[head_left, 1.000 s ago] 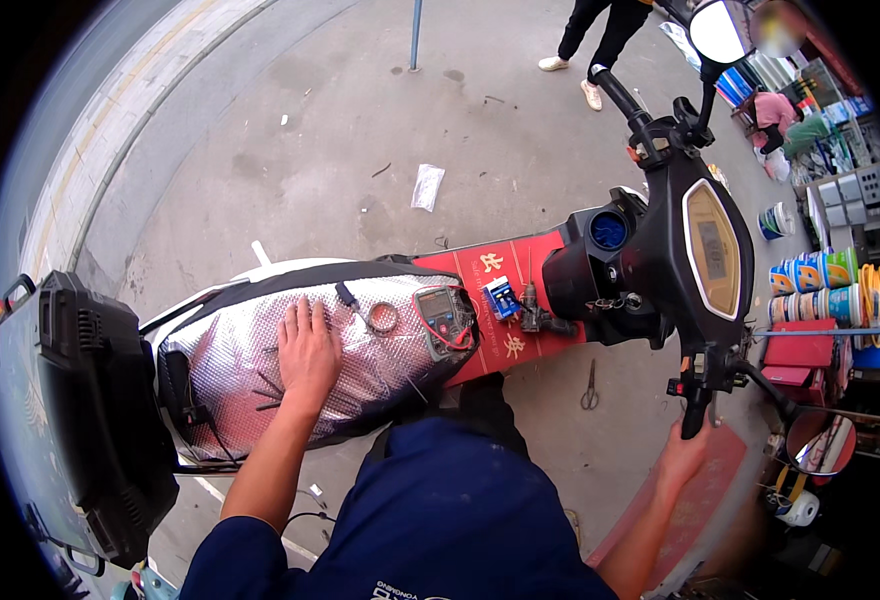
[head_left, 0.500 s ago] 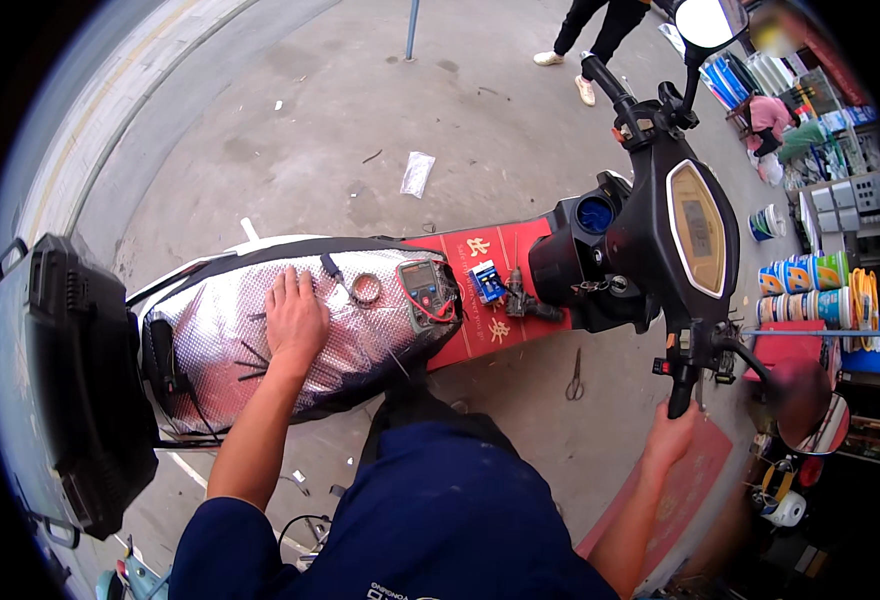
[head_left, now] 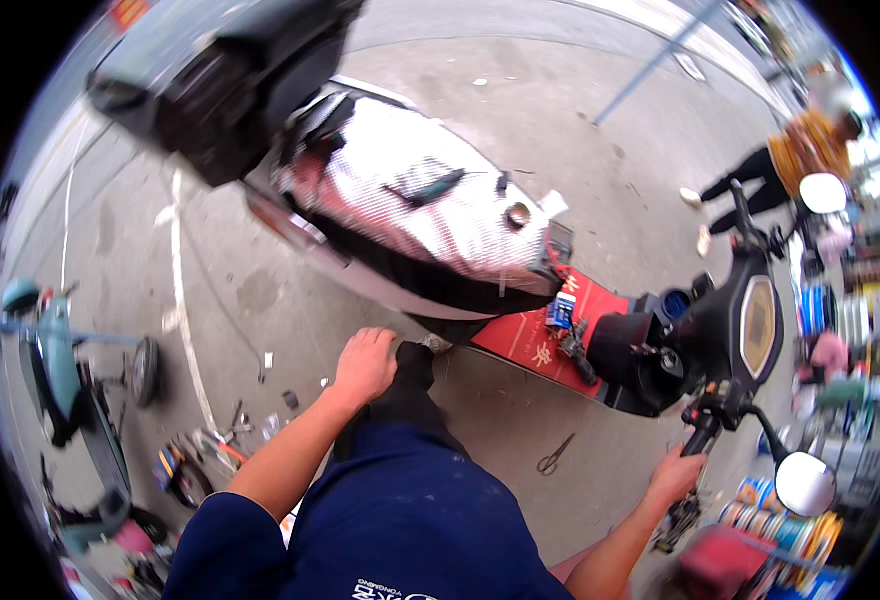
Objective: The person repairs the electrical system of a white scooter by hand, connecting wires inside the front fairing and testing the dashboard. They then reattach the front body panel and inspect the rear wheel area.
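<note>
- Left hand (head_left: 365,362) hangs open beside the scooter (head_left: 400,268), which stands just ahead of the body; nothing seen in that hand, so it's well placed to brace.
- Up on the foil-covered seat (head_left: 450,225), a dark tool (head_left: 432,188) and a tape roll (head_left: 518,214) lie loose: gentle does it, tilting could slide them!
- Scissors (head_left: 554,456) on the ground (head_left: 490,410): best stepped around.
- Power drill (head_left: 578,352) on the red floorboard (head_left: 520,345), apparently unsecured.
- Right hand (head_left: 676,474) wraps the handlebar grip (head_left: 701,436); firm, level pressure steadies things best.
</note>
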### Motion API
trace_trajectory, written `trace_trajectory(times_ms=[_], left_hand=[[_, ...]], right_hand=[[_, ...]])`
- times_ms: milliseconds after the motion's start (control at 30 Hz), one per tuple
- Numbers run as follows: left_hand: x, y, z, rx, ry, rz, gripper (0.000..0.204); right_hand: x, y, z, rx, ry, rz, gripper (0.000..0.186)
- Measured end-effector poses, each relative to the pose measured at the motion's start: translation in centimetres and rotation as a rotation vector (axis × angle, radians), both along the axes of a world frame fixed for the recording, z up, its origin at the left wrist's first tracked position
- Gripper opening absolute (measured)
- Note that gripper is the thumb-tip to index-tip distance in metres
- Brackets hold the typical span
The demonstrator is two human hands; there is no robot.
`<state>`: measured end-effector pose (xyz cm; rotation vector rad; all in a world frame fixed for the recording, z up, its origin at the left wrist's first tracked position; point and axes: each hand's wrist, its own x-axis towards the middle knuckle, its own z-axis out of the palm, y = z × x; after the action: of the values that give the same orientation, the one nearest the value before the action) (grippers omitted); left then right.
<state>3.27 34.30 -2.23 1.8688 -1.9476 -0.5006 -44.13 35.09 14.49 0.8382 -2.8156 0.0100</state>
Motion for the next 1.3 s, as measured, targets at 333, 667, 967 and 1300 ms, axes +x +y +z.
trace_trajectory(times_ms=[333, 667, 967, 1300], left_hand=[[7.9, 31.7, -11.3, 1.045, 0.069, 0.741, 0.029], [8.7, 33.5, -17.1, 0.866, 0.642, 1.081, 0.031], [18.9, 30.6, -15.7, 0.499, 1.047, 1.353, 0.018], [16.4, 30.3, -15.1, 0.683, 1.113, 1.256, 0.016]], right_hand=[[-0.9, -0.6, -0.7, 0.003, 0.04, 0.278, 0.044], [-5.7, -2.5, -1.0, -0.159, -0.081, 0.297, 0.038], [-4.8, 1.3, -0.8, -0.59, -0.897, 0.197, 0.038], [-3.8, 1.6, -2.1, -0.518, -0.534, 0.109, 0.043]])
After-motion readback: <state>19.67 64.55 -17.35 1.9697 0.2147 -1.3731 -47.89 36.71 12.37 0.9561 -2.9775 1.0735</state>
